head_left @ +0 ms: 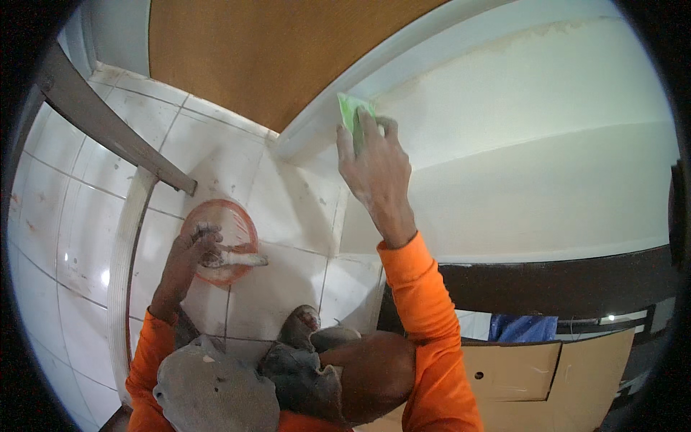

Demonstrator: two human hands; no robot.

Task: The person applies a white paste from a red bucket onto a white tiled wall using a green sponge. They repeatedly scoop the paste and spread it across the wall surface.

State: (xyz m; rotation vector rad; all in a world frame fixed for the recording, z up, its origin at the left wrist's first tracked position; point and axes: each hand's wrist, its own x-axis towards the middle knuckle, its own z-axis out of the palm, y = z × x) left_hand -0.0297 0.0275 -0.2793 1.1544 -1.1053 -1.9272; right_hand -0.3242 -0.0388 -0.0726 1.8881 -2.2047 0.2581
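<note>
Head view: right hand [374, 169] pressed green pad [354, 115] flat against wall [540, 144]; left hand [193, 252], grip clamped on putty knife [237, 259] (blade pointing right), over orange bowl [223, 241].

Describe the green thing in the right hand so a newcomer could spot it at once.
Start at the pale wall on the right and follow it left to the white door frame that borders the brown door. There the right hand presses a small flat green pad against the wall beside the frame. It is the only bright green thing in view.
</note>
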